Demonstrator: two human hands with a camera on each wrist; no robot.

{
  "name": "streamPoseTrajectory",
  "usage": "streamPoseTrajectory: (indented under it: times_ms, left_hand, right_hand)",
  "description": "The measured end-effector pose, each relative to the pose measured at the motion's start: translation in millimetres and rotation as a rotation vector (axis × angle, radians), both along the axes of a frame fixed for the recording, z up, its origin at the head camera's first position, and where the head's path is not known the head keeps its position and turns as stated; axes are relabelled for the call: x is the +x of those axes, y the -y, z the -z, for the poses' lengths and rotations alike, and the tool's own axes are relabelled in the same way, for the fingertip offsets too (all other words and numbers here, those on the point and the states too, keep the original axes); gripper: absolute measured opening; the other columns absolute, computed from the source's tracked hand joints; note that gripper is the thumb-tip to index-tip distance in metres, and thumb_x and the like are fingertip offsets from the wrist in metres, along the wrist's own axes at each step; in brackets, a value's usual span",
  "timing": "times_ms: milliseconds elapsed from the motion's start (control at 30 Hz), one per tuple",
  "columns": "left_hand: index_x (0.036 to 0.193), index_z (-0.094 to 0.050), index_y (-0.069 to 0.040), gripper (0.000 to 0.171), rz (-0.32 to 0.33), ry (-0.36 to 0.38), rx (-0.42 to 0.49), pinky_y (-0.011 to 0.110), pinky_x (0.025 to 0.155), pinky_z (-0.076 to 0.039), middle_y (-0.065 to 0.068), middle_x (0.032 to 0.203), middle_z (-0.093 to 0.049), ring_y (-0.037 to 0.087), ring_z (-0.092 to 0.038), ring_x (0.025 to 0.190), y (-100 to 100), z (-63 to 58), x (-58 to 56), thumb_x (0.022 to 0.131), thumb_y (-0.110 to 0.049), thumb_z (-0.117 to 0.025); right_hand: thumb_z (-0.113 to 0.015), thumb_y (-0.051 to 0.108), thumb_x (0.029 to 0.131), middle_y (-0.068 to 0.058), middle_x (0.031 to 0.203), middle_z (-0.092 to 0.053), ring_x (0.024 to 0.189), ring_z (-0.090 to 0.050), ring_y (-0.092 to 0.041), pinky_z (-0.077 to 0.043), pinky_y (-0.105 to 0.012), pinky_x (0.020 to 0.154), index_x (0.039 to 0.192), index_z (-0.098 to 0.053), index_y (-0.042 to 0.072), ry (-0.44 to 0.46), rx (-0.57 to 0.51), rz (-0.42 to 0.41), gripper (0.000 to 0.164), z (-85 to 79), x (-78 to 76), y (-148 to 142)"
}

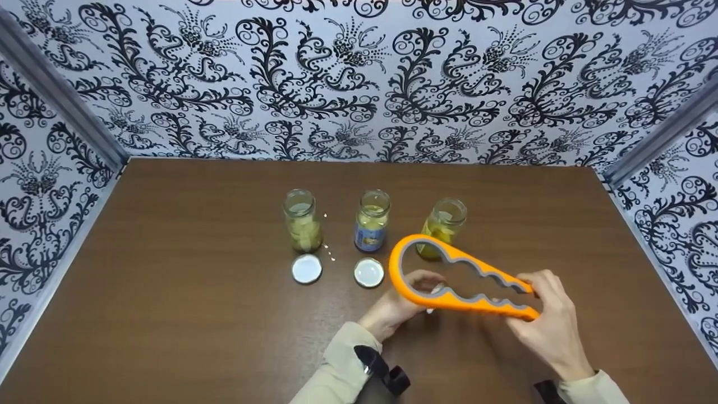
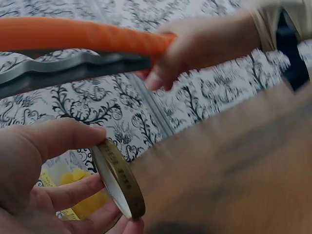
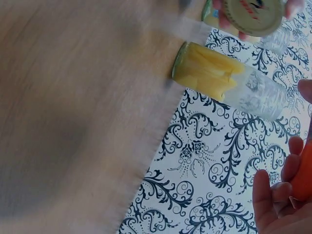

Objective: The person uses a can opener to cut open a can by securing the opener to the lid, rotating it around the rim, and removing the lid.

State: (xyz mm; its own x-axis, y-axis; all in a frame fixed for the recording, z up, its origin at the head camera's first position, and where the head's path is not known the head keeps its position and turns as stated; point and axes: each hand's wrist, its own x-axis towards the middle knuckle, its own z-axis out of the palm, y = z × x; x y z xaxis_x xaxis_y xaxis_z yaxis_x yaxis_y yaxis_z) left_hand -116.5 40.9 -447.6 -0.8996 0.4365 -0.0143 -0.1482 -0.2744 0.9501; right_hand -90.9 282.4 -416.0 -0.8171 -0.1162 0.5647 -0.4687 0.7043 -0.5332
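My left hand [image 1: 395,308] pinches a gold-rimmed jar lid [image 2: 122,180] between thumb and fingers, its printed top visible in the right wrist view. My right hand [image 1: 552,322] grips the two handle ends of an orange jar opener [image 1: 396,272] with a wavy grey inner edge. The opener's rounded end is above the left hand, partly covering it in the head view. Behind the opener stands the right-hand jar [image 1: 450,212], lidless, with yellow pieces inside. A middle jar [image 1: 371,221] with a blue label and a left jar [image 1: 304,224] also stand uncovered.
Two lids lie on the brown table [image 1: 196,308]: one lid [image 1: 307,269] before the left jar, another lid [image 1: 368,273] before the middle jar. Small white crumbs [image 1: 330,252] lie beside the left jar. Patterned walls [image 1: 336,73] enclose the table's back and sides.
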Motion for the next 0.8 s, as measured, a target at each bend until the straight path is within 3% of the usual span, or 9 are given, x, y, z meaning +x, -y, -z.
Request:
streamPoseTrajectory:
  times_ms: [100, 200, 467, 667, 800]
  left_hand:
    - [0.111, -0.056, 0.015, 0.038, -0.047, -0.124, -0.154, 0.030, 0.089, -0.045, 0.023, 0.111, -0.063, 0.031, -0.058, 0.103, -5.0, -2.3, -4.7, 0.076, 0.011, -0.070]
    - [0.108, -0.060, 0.010, 0.039, -0.080, -0.186, -0.265, 0.033, 0.096, -0.042, 0.021, 0.109, -0.064, 0.038, -0.056, 0.107, -10.0, -2.1, -8.4, 0.072, 0.010, -0.074]
    - [0.104, -0.063, 0.003, 0.036, -0.115, -0.263, -0.455, 0.030, 0.092, -0.040, 0.014, 0.105, -0.064, 0.030, -0.054, 0.101, -15.5, -0.5, -17.1, 0.072, -0.003, -0.079]
    - [0.100, -0.062, 0.001, 0.031, -0.189, -0.532, -0.655, 0.025, 0.086, -0.039, 0.014, 0.096, -0.063, 0.021, -0.050, 0.092, -20.6, 1.7, -23.1, 0.077, -0.014, -0.077]
    - [0.096, -0.063, -0.002, 0.028, -0.230, -0.598, -0.741, 0.025, 0.083, -0.036, 0.011, 0.088, -0.058, 0.017, -0.043, 0.088, -25.0, 1.6, -24.2, 0.077, -0.016, -0.077]
  right_hand:
    - [-0.071, -0.021, 0.046, -0.003, 0.089, -0.055, 0.082, -0.044, -0.007, -0.034, -0.023, 0.070, 0.098, -0.064, -0.002, 0.013, -0.008, 0.011, 0.056, -0.7, -0.6, -0.9]
    - [-0.069, -0.022, 0.046, -0.003, 0.089, -0.055, 0.080, -0.044, -0.009, -0.033, -0.022, 0.070, 0.099, -0.064, -0.002, 0.015, -0.015, 0.017, 0.057, -1.8, -0.3, -1.9]
    - [-0.071, -0.020, 0.048, -0.001, 0.088, -0.054, 0.078, -0.044, -0.009, -0.032, -0.021, 0.071, 0.099, -0.065, -0.001, 0.040, -0.023, 0.035, 0.054, -5.2, 0.5, -3.0]
    - [-0.075, -0.020, 0.048, -0.002, 0.088, -0.054, 0.079, -0.044, -0.010, -0.032, -0.020, 0.071, 0.098, -0.065, -0.003, 0.044, -0.032, 0.039, 0.053, -5.0, 0.0, -3.8]
    - [-0.075, -0.020, 0.048, -0.002, 0.087, -0.054, 0.079, -0.044, -0.009, -0.032, -0.021, 0.071, 0.097, -0.065, -0.003, 0.046, -0.031, 0.036, 0.052, -4.0, -0.6, -3.4]
